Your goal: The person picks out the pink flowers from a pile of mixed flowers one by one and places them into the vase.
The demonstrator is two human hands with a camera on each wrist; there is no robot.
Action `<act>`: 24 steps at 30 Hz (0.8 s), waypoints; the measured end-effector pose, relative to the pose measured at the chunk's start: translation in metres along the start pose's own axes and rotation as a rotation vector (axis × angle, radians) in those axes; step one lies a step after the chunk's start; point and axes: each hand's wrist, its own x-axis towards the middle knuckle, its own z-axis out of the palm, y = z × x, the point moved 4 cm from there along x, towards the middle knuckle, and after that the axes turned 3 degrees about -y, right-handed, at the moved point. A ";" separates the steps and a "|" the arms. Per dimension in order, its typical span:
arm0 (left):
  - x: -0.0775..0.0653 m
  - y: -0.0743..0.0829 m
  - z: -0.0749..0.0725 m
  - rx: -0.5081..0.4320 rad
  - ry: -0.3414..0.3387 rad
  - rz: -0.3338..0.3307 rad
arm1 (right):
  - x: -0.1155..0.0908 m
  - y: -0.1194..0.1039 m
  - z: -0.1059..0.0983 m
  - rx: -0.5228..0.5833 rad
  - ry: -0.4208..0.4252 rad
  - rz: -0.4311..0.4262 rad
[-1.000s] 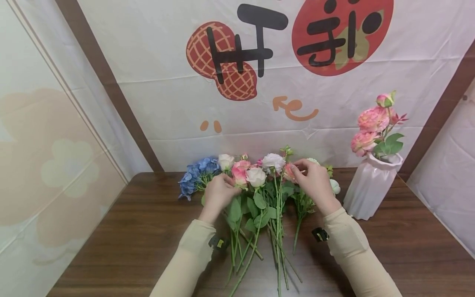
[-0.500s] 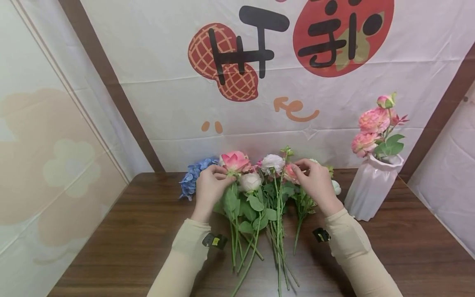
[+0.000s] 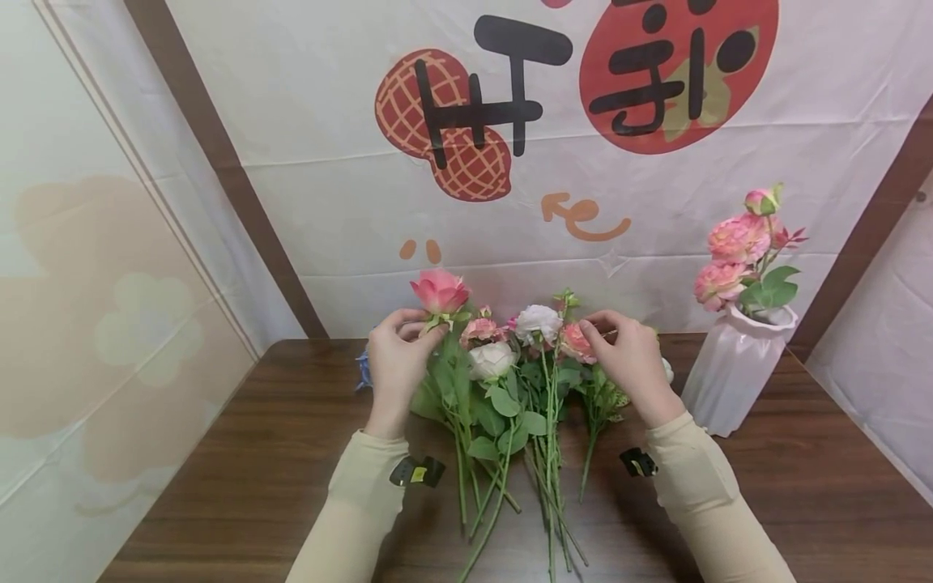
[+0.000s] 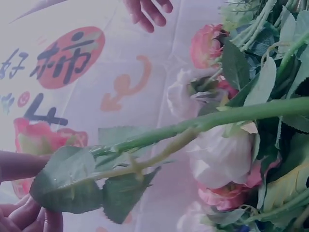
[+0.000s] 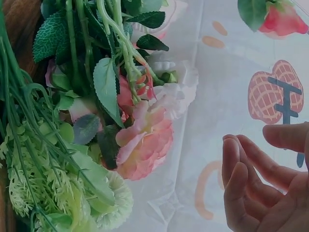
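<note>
1. Pink rose (image 3: 440,291) has moved up and left, out from among the other blooms, over the last second; left hand (image 3: 397,356) went with it. Right hand (image 3: 625,356) nearly unmoved.
2. Left hand pinches the rose just under its bloom, thumb against fingers. Bloom faces up above the far table edge, left of the other blooms.
3. Right hand: fingers bent, thumb and fingertips apart with a gap between; right wrist view shows it apart from the peach flower (image 3: 577,343) nearby.
4. Loose flowers lie on the brown table (image 3: 240,470): white rose (image 3: 492,361), ruffled white flower (image 3: 538,324) left of the peach one, green stems (image 3: 551,486) toward the person.
5. Blue flower (image 3: 364,372) mostly hidden behind left hand.
6. White vase (image 3: 736,376) stands at right, pink flowers (image 3: 738,238) in it.
7. Printed cloth (image 3: 328,219) hangs behind the table.
</note>
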 end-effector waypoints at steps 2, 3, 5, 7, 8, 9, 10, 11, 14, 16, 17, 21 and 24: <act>-0.001 0.002 -0.003 0.003 0.041 0.014 | 0.000 0.000 -0.001 0.002 0.005 -0.004; -0.002 0.004 -0.005 -0.003 0.061 0.020 | 0.000 -0.001 -0.002 0.004 0.006 -0.005; -0.003 0.007 -0.008 -0.010 0.101 0.035 | 0.000 -0.002 -0.003 0.007 0.009 -0.003; -0.004 0.010 -0.010 -0.037 0.131 0.051 | -0.001 -0.002 -0.004 0.007 0.013 0.000; -0.004 0.012 -0.012 -0.054 0.144 0.062 | -0.001 -0.003 -0.005 0.005 0.014 0.004; -0.004 0.013 -0.013 -0.071 0.156 0.070 | -0.001 -0.003 -0.006 0.002 0.016 0.006; -0.004 0.015 -0.013 -0.089 0.167 0.078 | -0.001 -0.003 -0.007 0.001 0.018 0.009; -0.004 0.016 -0.014 -0.109 0.174 0.083 | -0.001 -0.003 -0.007 -0.001 0.020 0.009; -0.004 0.019 -0.015 -0.163 0.194 0.087 | -0.001 -0.004 -0.009 -0.003 0.022 0.006; -0.005 0.021 -0.016 -0.189 0.210 0.077 | -0.002 -0.004 -0.009 0.000 0.021 -0.001; -0.005 0.022 -0.016 -0.197 0.218 0.074 | -0.002 -0.005 -0.010 0.001 0.022 -0.005; -0.006 0.026 -0.017 -0.235 0.246 0.081 | -0.004 -0.009 -0.011 0.012 0.042 -0.038; -0.007 0.028 -0.017 -0.269 0.260 0.101 | -0.005 -0.013 -0.012 0.025 0.069 -0.068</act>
